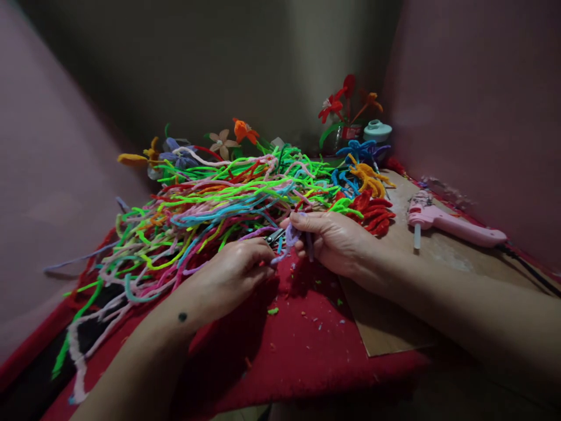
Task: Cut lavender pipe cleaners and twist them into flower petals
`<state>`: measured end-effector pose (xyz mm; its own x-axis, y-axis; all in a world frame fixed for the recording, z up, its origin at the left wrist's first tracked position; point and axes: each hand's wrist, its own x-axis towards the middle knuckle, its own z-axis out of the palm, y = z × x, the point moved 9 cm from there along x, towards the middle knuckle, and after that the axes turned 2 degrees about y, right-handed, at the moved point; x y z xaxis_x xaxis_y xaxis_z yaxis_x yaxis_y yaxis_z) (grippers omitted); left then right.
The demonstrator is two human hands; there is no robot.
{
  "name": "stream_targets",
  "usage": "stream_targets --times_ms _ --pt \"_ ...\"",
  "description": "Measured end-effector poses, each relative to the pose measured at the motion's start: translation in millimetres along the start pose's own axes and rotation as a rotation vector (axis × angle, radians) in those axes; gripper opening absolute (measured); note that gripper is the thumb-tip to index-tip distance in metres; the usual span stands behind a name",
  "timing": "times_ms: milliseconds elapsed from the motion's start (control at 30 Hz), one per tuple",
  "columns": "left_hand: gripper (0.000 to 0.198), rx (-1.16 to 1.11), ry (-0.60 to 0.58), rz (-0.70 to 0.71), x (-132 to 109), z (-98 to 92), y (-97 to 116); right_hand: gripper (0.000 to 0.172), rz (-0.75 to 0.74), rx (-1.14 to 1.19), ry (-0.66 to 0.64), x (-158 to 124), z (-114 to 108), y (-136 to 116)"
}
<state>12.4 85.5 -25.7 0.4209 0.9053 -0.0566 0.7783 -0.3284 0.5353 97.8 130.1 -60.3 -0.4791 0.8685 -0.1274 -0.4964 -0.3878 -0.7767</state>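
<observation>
A lilac pipe cleaner (293, 235) is bent into a small loop between my two hands. My right hand (337, 240) pinches the loop between thumb and fingers, and a short lilac length hangs below its fingertips. My left hand (239, 266) is closed on the other end of the same pipe cleaner, low and to the left. Just behind the hands shows the metal part of a tool (275, 236); its kind is partly hidden. A large heap of pipe cleaners (228, 199) in many colours lies beyond and to the left.
A pink glue gun (456, 225) rests on a brown board (390, 327) at right. Red petal shapes (372, 213) and orange ones (368, 178) lie beside the heap. Finished flowers stand behind, some in a jar (346, 137). Fuzz scraps dot the red cloth (307, 362).
</observation>
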Motion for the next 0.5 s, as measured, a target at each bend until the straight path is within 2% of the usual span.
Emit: stream_targets --times_ms 133,267,367,500 --pt "0.022 -0.547 0.062 -0.181 1 3.2 -11 0.012 -0.039 -0.016 -0.016 0 1 -3" --pt "0.019 -1.097 0.081 -0.217 6 16.2 -8 0.015 -0.062 -0.037 -0.005 -4 3 -6" --pt "0.012 -1.265 0.032 -0.191 10 25.8 -2 0.019 -0.061 -0.069 -0.023 -7 5 -5" --pt "0.008 -1.28 0.045 -0.183 11 27.8 -3 0.021 -0.046 -0.097 -0.043 -8 8 -3"
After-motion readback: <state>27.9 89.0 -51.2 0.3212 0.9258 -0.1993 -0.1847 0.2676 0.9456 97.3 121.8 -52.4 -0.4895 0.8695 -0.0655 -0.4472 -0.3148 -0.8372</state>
